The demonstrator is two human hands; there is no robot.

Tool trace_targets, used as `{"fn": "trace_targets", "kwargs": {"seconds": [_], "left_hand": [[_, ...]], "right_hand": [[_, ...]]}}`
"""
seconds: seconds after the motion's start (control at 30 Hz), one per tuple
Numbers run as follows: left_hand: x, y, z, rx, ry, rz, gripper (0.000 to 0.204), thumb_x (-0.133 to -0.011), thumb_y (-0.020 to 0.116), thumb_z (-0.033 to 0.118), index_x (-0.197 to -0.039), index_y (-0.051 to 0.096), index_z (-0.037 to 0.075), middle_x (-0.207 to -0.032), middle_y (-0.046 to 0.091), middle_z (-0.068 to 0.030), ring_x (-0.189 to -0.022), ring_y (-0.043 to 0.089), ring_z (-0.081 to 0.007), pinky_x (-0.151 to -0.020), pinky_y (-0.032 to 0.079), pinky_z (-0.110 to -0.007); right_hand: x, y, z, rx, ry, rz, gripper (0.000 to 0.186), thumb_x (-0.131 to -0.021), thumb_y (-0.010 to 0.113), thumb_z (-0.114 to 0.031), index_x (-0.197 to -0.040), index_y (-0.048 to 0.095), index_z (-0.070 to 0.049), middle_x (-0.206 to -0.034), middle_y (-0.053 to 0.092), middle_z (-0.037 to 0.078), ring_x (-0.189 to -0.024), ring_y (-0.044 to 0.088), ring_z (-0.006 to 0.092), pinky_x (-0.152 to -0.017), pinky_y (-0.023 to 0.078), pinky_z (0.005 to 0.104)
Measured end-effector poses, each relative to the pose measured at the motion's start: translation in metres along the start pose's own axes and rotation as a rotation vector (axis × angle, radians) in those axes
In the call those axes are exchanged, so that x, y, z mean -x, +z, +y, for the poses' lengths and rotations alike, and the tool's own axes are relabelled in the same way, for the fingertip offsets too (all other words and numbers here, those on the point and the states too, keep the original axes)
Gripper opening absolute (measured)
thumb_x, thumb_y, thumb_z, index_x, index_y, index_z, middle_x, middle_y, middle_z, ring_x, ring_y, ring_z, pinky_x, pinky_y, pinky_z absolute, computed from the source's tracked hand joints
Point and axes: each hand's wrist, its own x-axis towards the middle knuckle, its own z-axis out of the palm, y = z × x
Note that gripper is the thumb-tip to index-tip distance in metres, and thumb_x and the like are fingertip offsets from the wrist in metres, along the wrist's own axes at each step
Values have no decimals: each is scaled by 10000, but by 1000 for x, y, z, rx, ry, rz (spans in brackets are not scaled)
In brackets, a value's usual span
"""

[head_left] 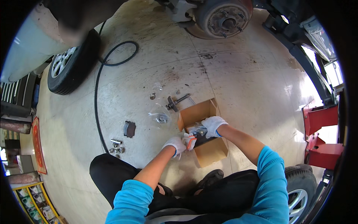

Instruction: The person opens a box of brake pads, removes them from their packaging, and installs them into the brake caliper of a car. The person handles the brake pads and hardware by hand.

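A cardboard box [210,154] with raised flaps lies on the floor in front of my knees. My right hand [213,126], in a white knit glove with a blue cuff, reaches into it. Its fingers close at the edge of a clear plastic bag [197,129] of metal bits; the fingertips are partly hidden. At the box's left side, my left hand [175,145], also gloved, is closed on a small orange-and-white piece [189,141] whose kind I cannot make out. Dark parts lie inside the box, partly covered.
Left of the box lie a brake pad [129,129], a plastic bag [160,118] and several sockets or nuts [117,146]. A screw-type tool [178,102] lies beyond. A black hose [96,97], a wheel [72,65], a brake disc [223,18] and red lift parts [323,123] stand around.
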Motion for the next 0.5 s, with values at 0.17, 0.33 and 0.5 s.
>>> {"fn": "trace_targets", "kwargs": {"seconds": [0.17,0.33,0.5], "left_hand": [[-17,17,-54,-485,99,-249,447,-928,536,425,-1257,688,164,-1278,675,-165,-1139,656,-358,-965,518,-461],[97,-65,-2,-782,8,-290,535,-869,644,392,-1368,627,200,-1269,701,-134,-1090,691,-379,-918,564,-434],[129,-107,-18,-829,-75,-377,626,-812,709,424,-1335,649,86,-1210,713,-199,-1112,694,-355,-928,560,-416]], "right_hand": [[6,-21,-30,-169,-34,33,573,-677,820,-418,-1108,702,-60,-1131,716,203,-1089,678,368,-933,546,449],[26,-10,-53,-521,-58,152,664,-650,836,-468,-1102,665,-13,-1117,696,240,-1080,660,389,-964,524,433],[49,-45,-71,-960,-44,218,561,-687,896,-354,-1035,642,6,-915,695,158,-795,699,248,-702,587,374]]}}
